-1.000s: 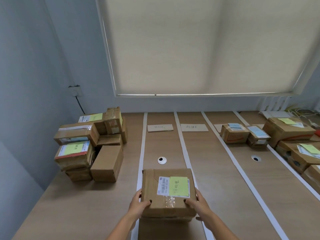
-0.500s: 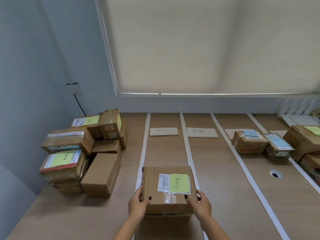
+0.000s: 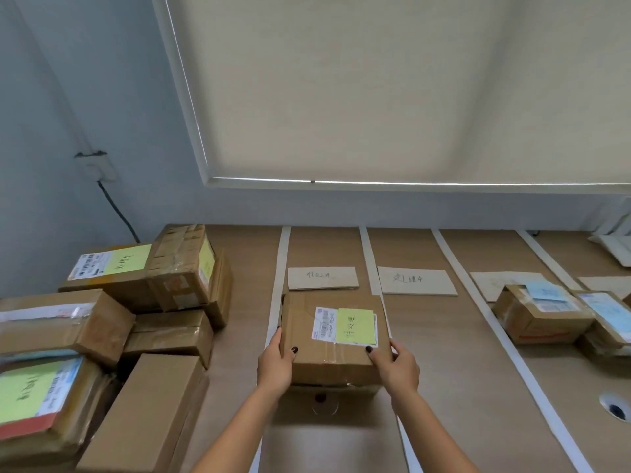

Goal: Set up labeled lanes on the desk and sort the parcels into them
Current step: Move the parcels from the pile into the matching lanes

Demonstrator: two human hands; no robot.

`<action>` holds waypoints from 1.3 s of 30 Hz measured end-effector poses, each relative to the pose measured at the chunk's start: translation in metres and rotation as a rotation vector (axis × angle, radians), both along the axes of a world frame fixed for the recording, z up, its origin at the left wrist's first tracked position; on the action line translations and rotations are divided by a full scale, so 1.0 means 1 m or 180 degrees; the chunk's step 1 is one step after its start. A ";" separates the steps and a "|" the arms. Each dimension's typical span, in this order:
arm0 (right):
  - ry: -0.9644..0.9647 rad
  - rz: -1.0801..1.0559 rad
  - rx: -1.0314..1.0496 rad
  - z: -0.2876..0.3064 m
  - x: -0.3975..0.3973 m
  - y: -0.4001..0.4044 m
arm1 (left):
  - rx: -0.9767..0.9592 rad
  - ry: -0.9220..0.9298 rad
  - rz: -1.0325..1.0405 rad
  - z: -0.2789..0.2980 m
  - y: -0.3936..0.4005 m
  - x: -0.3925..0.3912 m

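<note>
Brown cardboard parcel with yellow note point(image 3: 336, 339): held in the leftmost taped lane of the wooden table point(image 3: 444, 370), just before a handwritten card label point(image 3: 322, 278). Left hand point(image 3: 275, 365) and right hand point(image 3: 397, 367) grip its near corners, thumbs on top.

Both hands point(image 3: 336, 368) have dark-polished nails (forearms bare, no sleeves, rings or watch showing).

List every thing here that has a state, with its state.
Held parcel: gripped at both near corners, in the leftmost lane, yellow note on top.
Left hand: grips parcel.
Right hand: grips parcel.
Lane card: flat, just beyond the parcel.
Pile: stacked left, unsorted.
Blind: down.
</note>
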State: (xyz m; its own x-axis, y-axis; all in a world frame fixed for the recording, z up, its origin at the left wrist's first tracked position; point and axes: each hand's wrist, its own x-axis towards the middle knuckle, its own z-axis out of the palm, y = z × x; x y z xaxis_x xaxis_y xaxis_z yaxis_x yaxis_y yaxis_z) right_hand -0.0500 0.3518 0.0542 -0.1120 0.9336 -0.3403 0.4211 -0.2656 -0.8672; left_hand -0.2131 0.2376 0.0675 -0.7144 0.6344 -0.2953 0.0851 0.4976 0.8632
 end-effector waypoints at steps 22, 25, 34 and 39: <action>-0.0738 0.0800 0.1178 0.026 -0.022 0.027 | 0.0031 0.0456 0.0348 0.023 0.038 -0.033; -0.0745 0.1087 0.1064 0.045 -0.006 -0.008 | 0.0121 0.0360 0.0300 0.041 0.007 -0.013; -0.0262 0.1524 0.0873 0.098 0.012 -0.112 | 0.0403 -0.0015 0.0025 0.083 -0.087 0.045; -0.0014 0.1427 0.0756 0.114 0.002 -0.150 | 0.0565 -0.0012 -0.0073 0.102 -0.117 0.049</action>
